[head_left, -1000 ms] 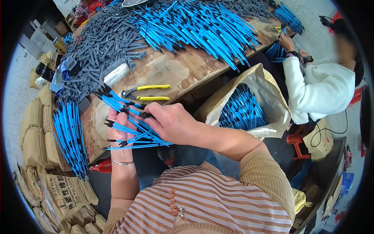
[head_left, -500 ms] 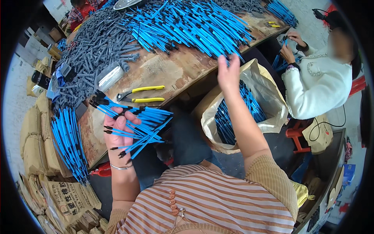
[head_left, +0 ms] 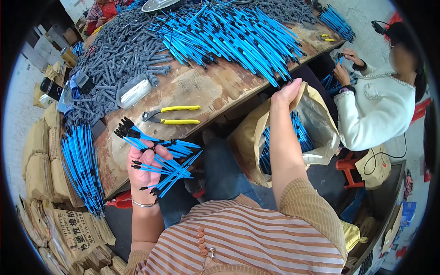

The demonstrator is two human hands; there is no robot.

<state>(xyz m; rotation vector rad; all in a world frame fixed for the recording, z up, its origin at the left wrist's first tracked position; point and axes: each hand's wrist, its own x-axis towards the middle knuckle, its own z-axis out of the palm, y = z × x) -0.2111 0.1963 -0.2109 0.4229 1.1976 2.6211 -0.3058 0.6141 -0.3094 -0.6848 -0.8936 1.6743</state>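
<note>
My left hand [head_left: 147, 162] is closed round a loose bunch of thin blue rods with black ends [head_left: 176, 147]; they fan out on both sides of the palm. My right hand [head_left: 286, 93] is at the table's edge, fingers stretched out beside the black tips of a big heap of such blue rods [head_left: 229, 34]. Whether its fingertips touch a rod is unclear. Below this hand and forearm stands a tall paper sack [head_left: 321, 107] with a silvery lining, holding more blue rods [head_left: 299, 133].
Yellow-handled cutting pliers [head_left: 176, 114] and a clear plastic scoop-like container [head_left: 134, 91] lie on the worn table [head_left: 192, 87]. Grey plastic parts [head_left: 114, 50] are heaped behind. Blue rods [head_left: 82, 165] overhang the left edge. A co-worker in white [head_left: 376, 105] sits at right, near a red stool [head_left: 350, 169].
My right hand has moved right and slightly nearer, from the rod tips to beside the sack's rim. My left hand keeps its bunch. The whole view has shifted slightly.
</note>
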